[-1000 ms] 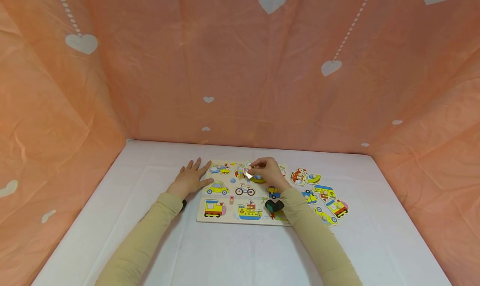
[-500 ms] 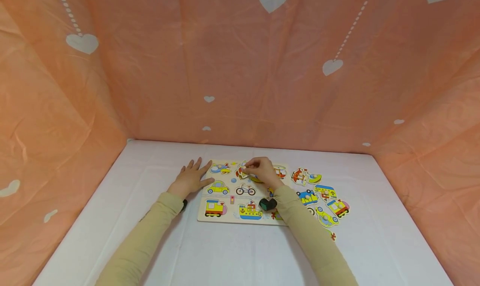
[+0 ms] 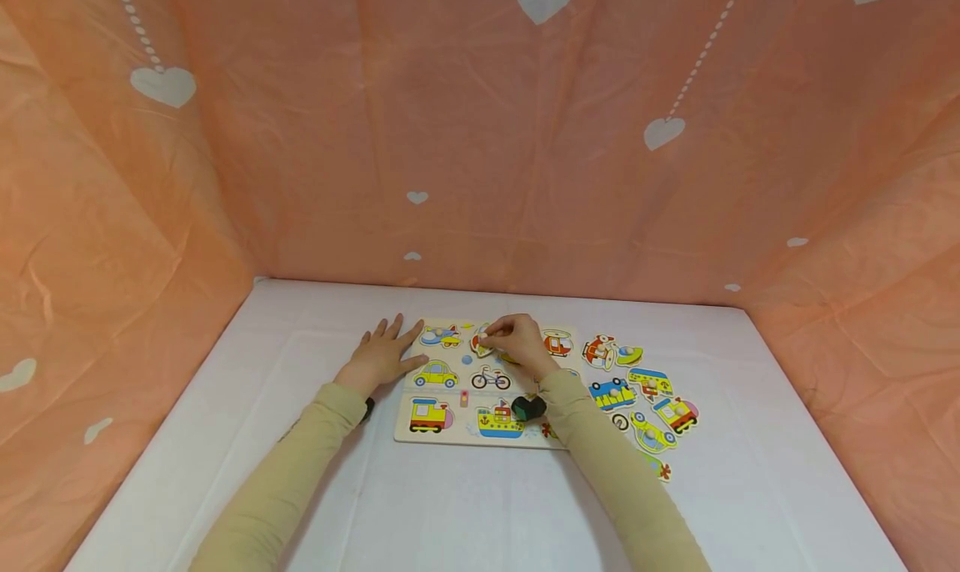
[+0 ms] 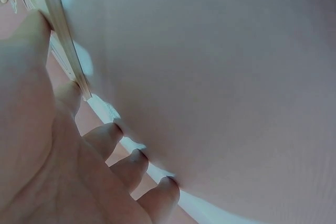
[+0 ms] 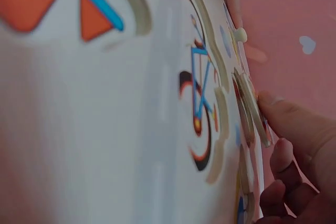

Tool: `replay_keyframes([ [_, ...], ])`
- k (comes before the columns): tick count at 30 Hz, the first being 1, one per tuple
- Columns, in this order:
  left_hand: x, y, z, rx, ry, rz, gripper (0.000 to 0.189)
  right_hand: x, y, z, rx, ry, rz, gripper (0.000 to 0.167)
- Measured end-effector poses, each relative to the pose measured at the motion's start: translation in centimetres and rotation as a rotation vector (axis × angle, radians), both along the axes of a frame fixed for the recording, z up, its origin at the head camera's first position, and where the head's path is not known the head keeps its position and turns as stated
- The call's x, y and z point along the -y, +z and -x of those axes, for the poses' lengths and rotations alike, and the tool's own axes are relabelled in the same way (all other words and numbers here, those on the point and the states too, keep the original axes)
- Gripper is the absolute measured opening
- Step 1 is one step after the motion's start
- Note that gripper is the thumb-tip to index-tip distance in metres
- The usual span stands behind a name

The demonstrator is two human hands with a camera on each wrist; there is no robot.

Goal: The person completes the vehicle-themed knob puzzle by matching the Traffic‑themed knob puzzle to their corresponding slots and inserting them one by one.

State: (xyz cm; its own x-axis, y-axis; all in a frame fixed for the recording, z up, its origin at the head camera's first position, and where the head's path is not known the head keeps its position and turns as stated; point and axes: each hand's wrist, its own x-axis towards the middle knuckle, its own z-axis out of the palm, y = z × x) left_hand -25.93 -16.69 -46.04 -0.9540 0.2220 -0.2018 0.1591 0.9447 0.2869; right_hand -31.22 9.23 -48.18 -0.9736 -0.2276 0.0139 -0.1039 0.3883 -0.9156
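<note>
A wooden puzzle board [image 3: 462, 418] printed with vehicles lies on the table. My left hand [image 3: 377, 363] rests at its upper left edge with fingers spread; in the left wrist view, the thumb [image 4: 34, 30] touches the board's side. With thumb and fingertips, my right hand [image 3: 521, 338] pinches a small puzzle piece [image 3: 482, 341] over the rocket picture in the top row. The right wrist view shows this puzzle piece [image 5: 255, 111] edge-on and slightly tilted, close over the board. An airplane piece [image 3: 441, 336] with a knob sits in the top left spot. My fingers partly hide the held piece's picture.
Several loose knobbed pieces lie right of the board, among them a helicopter [image 3: 599, 352], a bus [image 3: 612, 393], a ship [image 3: 651, 383], a train [image 3: 676, 414] and a car [image 3: 653, 433]. An orange cloth with hearts [image 3: 480, 138] walls the white table.
My right hand has moved left with the puzzle piece and lowered it onto the rocket picture. More of the helicopter picture shows now. The left hand stays in place.
</note>
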Motion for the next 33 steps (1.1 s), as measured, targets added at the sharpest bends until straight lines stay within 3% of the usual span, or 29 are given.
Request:
replay_keyframes([
  [17, -0.1, 0.1, -0.1, -0.008, -0.008, 0.005, 0.074, 0.2, 0.2, 0.0, 0.064, 0.021, -0.037, 0.015],
  [33, 0.0, 0.0, 0.1, -0.012, -0.013, 0.008, 0.074, -0.1, 1.0, -0.3, 0.021, 0.079, -0.102, 0.014],
])
